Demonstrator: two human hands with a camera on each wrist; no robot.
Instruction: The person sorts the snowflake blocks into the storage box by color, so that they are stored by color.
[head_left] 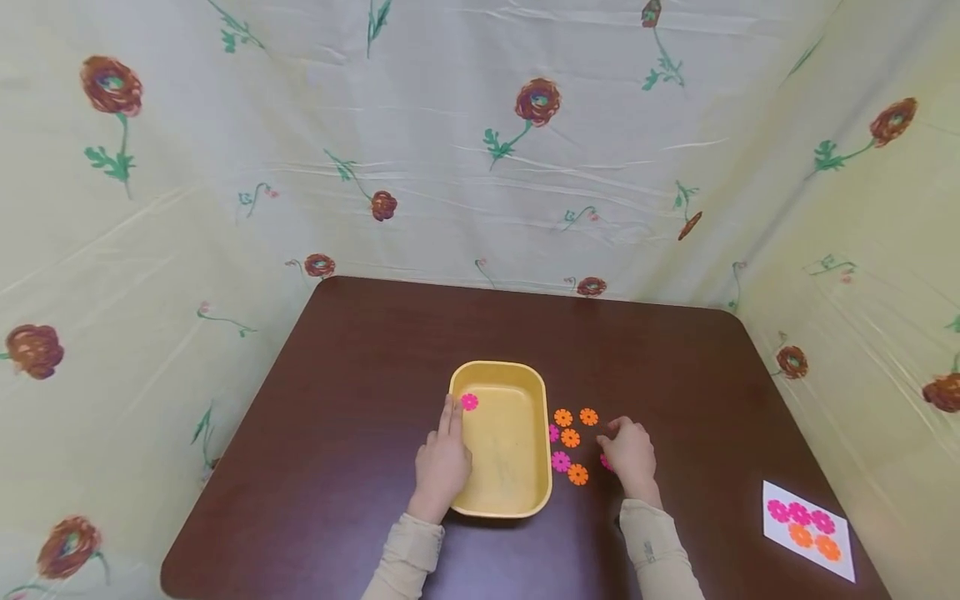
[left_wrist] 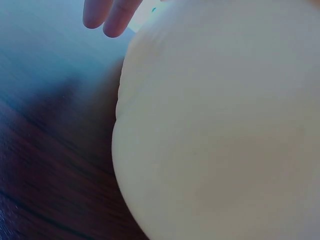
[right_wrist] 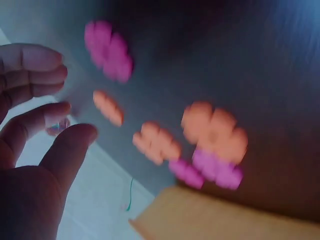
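We see the fingers (head_left: 451, 414) of the left hand (head_left: 442, 463) lying straight along the left rim of the yellow tray (head_left: 503, 500), their tips just beside a pink flower disc (head_left: 469, 402) that sits inside the tray at its far left corner. That hand grips nothing; it rests flat against the tray's wall, and in the left wrist view the pale wall fills most of the frame with two fingertips (left_wrist: 118, 19) showing at the top.

The right hand (head_left: 630, 454) sits just to the right of the tray, its fingers (head_left: 611, 431) curled down toward the bench (head_left: 360, 350). In the right wrist view the fingers (right_wrist: 35, 80) and thumb are bent with a gap between them and nothing held. A bit of pink shows at the hand's left edge in the head view; we cannot tell whether the hand touches it.

Between the tray and the right hand lies a loose group of flower discs: three orange ones (head_left: 571, 437) toward the far side, a pink one (head_left: 560, 461) and another orange one (head_left: 577, 474) nearer us, and one pink disc (head_left: 553, 432) touching the tray's right wall.

Near the bench's front right corner lies a white card (head_left: 808, 530) printed with pink and orange flowers. A flowered cloth (head_left: 480, 142) hangs around the bench's far and side edges.
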